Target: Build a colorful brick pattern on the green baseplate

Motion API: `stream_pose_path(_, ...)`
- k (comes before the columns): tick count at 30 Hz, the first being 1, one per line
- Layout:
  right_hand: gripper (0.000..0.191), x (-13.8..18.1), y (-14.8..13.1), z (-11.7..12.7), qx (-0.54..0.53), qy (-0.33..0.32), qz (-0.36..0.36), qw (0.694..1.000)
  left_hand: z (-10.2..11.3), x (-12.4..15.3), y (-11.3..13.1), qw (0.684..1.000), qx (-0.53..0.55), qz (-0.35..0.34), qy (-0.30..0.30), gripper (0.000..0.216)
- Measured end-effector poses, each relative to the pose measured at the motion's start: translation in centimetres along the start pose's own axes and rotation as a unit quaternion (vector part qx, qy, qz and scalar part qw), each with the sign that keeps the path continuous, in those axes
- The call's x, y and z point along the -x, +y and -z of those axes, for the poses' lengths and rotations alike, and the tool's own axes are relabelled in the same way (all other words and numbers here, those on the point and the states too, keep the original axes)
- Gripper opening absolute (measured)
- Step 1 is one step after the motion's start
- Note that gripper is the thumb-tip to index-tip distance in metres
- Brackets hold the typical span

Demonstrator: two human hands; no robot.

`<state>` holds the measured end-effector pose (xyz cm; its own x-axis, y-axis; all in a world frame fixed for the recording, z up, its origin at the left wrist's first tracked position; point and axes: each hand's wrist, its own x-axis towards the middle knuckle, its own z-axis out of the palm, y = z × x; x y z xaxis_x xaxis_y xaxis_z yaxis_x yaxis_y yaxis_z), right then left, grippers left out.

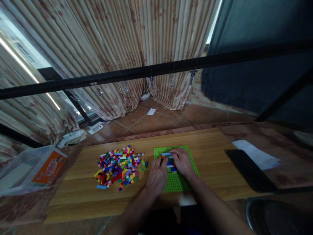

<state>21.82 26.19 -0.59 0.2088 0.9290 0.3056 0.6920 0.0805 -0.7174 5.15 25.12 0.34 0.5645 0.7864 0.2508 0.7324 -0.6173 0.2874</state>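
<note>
A green studded baseplate (182, 150) lies on a wooden table (210, 147) in front of me. A small stack of coloured bricks (169, 160) stands on the plate near its far left. My left hand (157, 176) rests on the plate's left edge, fingers curled toward the stack. My right hand (182, 160) lies over the plate, its fingertips pressed on the bricks. A pile of several loose coloured bricks (118, 166) lies on the table left of the plate.
A plastic bag with an orange label (36, 169) sits at the table's left end. A dark flat object (249, 169) and white paper (256, 155) lie to the right. A black bar (156, 70) crosses the view; curtains hang behind.
</note>
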Motion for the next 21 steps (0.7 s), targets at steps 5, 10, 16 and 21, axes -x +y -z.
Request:
stream_pose_path(5, 0.031, -0.04, 0.02, 0.03, 0.0, -0.004, 0.003, 1.0, -0.53, 0.38, -0.2, 1.0, -0.002, 0.015, -0.001, 0.043)
stream_pose_path(10, 0.03, -0.04, 0.07, 0.01, -0.001, -0.003, 0.003, 1.0, -0.43, 0.58, -0.29, 1.0, -0.007, 0.003, 0.007, 0.043)
stream_pose_path(16, 0.031, -0.01, 0.09, -0.04, 0.0, -0.001, 0.002, 1.0, -0.17, 0.63, -0.29, 1.0, -0.023, -0.012, -0.006, 0.044)
stream_pose_path(21, 0.03, 0.02, 0.15, -0.07, 0.0, -0.002, 0.0, 1.0, 0.15, 0.41, -0.15, 1.0, -0.018, -0.013, -0.008, 0.045)
